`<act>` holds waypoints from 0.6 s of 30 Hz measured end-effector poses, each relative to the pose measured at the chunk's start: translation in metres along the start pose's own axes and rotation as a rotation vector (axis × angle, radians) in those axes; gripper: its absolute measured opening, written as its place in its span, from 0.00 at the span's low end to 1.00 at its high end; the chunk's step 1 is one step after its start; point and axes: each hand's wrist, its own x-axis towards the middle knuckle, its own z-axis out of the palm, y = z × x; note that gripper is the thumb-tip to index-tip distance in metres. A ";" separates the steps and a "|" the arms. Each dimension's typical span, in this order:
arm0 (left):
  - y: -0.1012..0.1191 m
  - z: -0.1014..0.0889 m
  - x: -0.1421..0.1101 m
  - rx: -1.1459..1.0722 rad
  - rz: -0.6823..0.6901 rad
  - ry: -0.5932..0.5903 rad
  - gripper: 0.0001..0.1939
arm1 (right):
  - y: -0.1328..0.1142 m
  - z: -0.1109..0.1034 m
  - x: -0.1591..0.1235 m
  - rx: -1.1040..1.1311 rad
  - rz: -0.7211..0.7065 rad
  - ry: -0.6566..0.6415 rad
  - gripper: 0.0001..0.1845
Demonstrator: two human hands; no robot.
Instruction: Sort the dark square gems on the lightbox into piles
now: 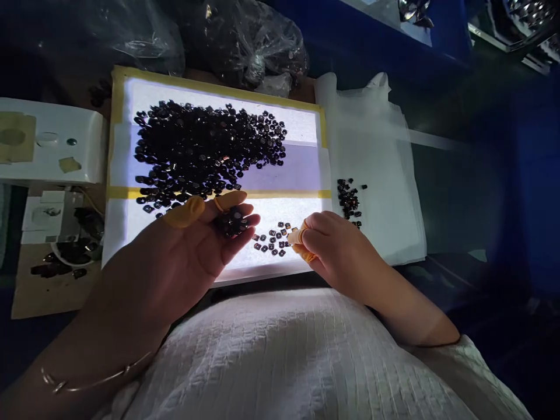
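Covering the far left of a lit panel (297, 163), a dark pile (196, 140) of parts lies. The left hand (188, 251) is palm-up, loosely curled; the right hand (328, 242) pinches, contents hidden. Nudging could scatter the cluster (272, 233) beside it; tilting could spill the left's handful (234, 223).

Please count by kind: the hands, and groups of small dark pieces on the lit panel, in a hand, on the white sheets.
Hands: 2 (left hand, right hand)
Groups on lit panel: 2 (large pile, small spread)
Handful in left hand: 1
Cluster on white sheets: 1
Total: 6
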 end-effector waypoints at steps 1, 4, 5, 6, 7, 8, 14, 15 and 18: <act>0.000 0.001 0.000 -0.006 0.003 0.014 0.14 | -0.002 0.001 0.001 -0.015 0.001 -0.016 0.12; 0.002 0.003 -0.001 -0.019 -0.009 0.052 0.14 | -0.007 0.000 0.008 -0.060 0.002 -0.069 0.11; 0.002 0.002 -0.001 -0.020 -0.015 0.060 0.14 | -0.008 0.000 0.010 -0.079 0.000 -0.090 0.10; 0.002 0.002 -0.002 -0.019 -0.017 0.063 0.14 | -0.010 0.000 0.012 -0.101 -0.001 -0.111 0.10; 0.003 0.001 -0.002 -0.018 -0.021 0.061 0.14 | -0.012 0.000 0.014 -0.125 -0.003 -0.131 0.10; 0.003 0.000 -0.002 -0.019 -0.019 0.055 0.14 | -0.014 0.000 0.016 -0.150 -0.002 -0.148 0.10; 0.004 -0.002 -0.004 -0.018 0.006 0.003 0.15 | -0.012 0.002 0.020 -0.181 -0.014 -0.143 0.11; 0.004 -0.002 -0.004 -0.015 0.003 -0.002 0.16 | -0.010 0.001 0.020 -0.159 -0.010 -0.117 0.11; 0.002 -0.001 -0.004 -0.006 -0.027 -0.023 0.16 | -0.006 -0.004 0.021 -0.041 -0.012 0.013 0.12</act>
